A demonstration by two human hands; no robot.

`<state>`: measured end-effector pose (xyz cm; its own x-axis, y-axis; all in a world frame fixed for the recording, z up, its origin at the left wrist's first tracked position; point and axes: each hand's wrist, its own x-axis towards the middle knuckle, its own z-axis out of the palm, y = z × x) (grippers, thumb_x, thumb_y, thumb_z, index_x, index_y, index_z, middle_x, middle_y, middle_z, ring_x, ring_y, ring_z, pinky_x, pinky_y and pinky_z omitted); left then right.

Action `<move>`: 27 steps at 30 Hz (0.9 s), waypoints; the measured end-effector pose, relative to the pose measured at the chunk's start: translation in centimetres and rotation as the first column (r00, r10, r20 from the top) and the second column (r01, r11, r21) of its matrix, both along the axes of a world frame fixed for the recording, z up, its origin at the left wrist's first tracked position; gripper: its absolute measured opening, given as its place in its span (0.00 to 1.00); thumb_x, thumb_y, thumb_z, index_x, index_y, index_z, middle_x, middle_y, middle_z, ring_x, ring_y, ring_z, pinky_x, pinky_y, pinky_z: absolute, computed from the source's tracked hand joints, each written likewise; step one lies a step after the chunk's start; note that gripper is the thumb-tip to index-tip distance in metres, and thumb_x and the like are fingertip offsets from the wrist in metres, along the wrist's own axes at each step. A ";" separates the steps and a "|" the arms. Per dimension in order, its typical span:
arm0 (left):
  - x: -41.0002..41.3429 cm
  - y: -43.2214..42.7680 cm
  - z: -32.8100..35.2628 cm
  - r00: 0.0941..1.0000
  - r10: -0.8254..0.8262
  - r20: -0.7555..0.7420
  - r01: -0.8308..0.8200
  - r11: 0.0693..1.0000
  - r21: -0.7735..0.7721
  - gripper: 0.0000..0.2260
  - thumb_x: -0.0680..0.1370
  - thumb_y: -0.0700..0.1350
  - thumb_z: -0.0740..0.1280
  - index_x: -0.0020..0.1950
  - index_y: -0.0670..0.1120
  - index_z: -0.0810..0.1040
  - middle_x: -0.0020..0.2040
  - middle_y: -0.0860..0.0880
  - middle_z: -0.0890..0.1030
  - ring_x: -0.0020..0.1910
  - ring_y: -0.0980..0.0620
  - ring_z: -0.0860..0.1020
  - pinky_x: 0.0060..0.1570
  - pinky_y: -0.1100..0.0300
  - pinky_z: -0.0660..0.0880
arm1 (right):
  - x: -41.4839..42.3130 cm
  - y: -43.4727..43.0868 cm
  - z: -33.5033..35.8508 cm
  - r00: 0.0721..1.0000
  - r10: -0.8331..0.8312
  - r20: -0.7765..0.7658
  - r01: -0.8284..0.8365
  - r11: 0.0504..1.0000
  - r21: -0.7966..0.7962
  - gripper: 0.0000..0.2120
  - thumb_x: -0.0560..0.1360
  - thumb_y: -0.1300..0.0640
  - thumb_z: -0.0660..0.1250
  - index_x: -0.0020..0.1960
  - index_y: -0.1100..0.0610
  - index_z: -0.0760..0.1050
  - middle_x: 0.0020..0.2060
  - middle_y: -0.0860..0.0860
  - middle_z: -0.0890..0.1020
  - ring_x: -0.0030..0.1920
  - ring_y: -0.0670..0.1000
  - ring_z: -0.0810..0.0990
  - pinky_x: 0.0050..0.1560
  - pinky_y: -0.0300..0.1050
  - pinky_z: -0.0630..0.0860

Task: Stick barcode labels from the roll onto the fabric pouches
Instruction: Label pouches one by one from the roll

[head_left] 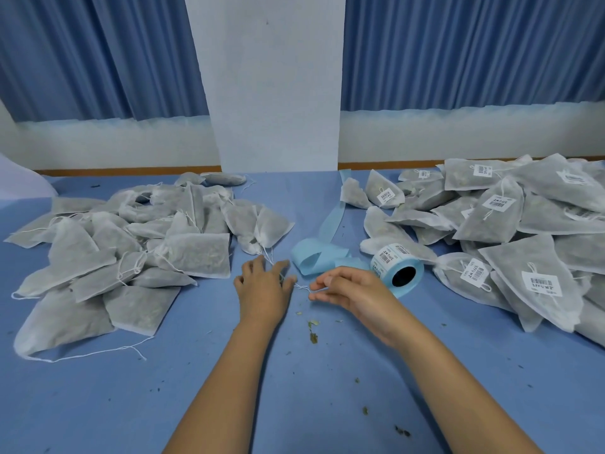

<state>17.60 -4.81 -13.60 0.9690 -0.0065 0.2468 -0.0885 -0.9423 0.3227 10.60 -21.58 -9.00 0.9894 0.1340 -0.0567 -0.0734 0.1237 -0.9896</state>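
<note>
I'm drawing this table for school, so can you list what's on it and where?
unlabelled pouches: heap on the left
labelled pouches: heap on the right
label roll: on its side, near the right heap
backing strip: blue, curled beside the roll
left hand: fingers spread, on the table
right hand: pinching a drawstring

Soft, even light with a cool blue cast fills the scene, and no single source is evident. The table (294,398) shows only faint, diffuse shadows beneath the forearms and the heaps to the left and right. There is no glare. Wide-angle distortion bows the curtains (474,50) and tilts the far pillar (275,93) towards the edges. Detail is slightly soft, and print on the right labels (541,283) is smeared.
</note>
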 end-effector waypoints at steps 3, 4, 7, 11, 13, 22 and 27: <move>0.2 -0.2 -0.1 0.996 -0.072 -0.051 0.073 0.997 0.026 0.12 0.83 0.48 0.56 0.61 0.51 0.76 0.62 0.51 0.75 0.68 0.49 0.68 0.70 0.48 0.56 | 0.1 0.1 -0.1 1.000 0.007 -0.011 -0.007 1.000 -0.023 0.07 0.78 0.63 0.63 0.48 0.64 0.78 0.47 0.58 0.84 0.50 0.54 0.84 0.62 0.48 0.75; 0.2 -0.2 0.0 0.996 -0.086 -0.013 0.086 0.996 -0.017 0.09 0.82 0.44 0.57 0.52 0.49 0.77 0.53 0.51 0.77 0.60 0.50 0.72 0.69 0.48 0.57 | 0.1 0.1 -0.2 1.000 0.012 -0.013 -0.012 1.000 -0.027 0.07 0.78 0.63 0.63 0.48 0.64 0.78 0.47 0.58 0.84 0.49 0.54 0.84 0.62 0.48 0.75; 0.2 0.1 0.4 0.993 -0.048 0.109 0.055 0.997 -0.057 0.12 0.80 0.37 0.59 0.40 0.49 0.75 0.43 0.49 0.80 0.46 0.50 0.75 0.72 0.51 0.52 | 0.2 0.0 -0.3 1.000 0.022 -0.017 -0.023 0.999 -0.034 0.07 0.78 0.62 0.63 0.49 0.65 0.78 0.47 0.57 0.85 0.49 0.54 0.84 0.62 0.48 0.75; -0.2 0.0 0.9 0.964 -0.068 0.256 0.142 0.949 -0.282 0.07 0.79 0.38 0.67 0.47 0.44 0.86 0.48 0.49 0.85 0.48 0.51 0.80 0.71 0.58 0.54 | 0.2 -0.1 -0.3 1.000 0.007 -0.029 -0.008 0.998 -0.057 0.08 0.78 0.61 0.63 0.50 0.65 0.78 0.47 0.57 0.85 0.48 0.54 0.84 0.61 0.46 0.76; -0.9 -0.2 1.7 0.910 -0.115 0.399 0.263 0.903 -0.339 0.05 0.76 0.36 0.70 0.48 0.42 0.86 0.46 0.47 0.86 0.46 0.48 0.81 0.64 0.57 0.64 | 0.2 -0.2 -0.2 1.000 -0.012 -0.017 0.010 0.995 -0.094 0.08 0.78 0.62 0.63 0.53 0.63 0.78 0.49 0.56 0.84 0.47 0.53 0.85 0.57 0.44 0.78; -4.9 -2.2 4.7 0.520 -0.422 0.743 0.777 0.595 -0.206 0.08 0.74 0.37 0.66 0.47 0.43 0.85 0.42 0.51 0.83 0.45 0.53 0.79 0.47 0.56 0.75 | -0.1 0.4 0.2 0.946 0.041 0.321 0.066 0.946 -0.317 0.17 0.72 0.72 0.65 0.43 0.50 0.80 0.32 0.49 0.80 0.34 0.46 0.76 0.40 0.44 0.74; -5.1 -2.2 4.7 0.750 -0.499 0.435 0.656 0.474 -0.587 0.15 0.76 0.44 0.70 0.62 0.52 0.76 0.53 0.56 0.81 0.52 0.54 0.80 0.53 0.65 0.74 | -0.4 0.2 1.0 0.925 -0.052 0.376 0.117 0.982 -0.151 0.12 0.75 0.70 0.64 0.41 0.59 0.82 0.30 0.48 0.81 0.30 0.43 0.75 0.36 0.33 0.72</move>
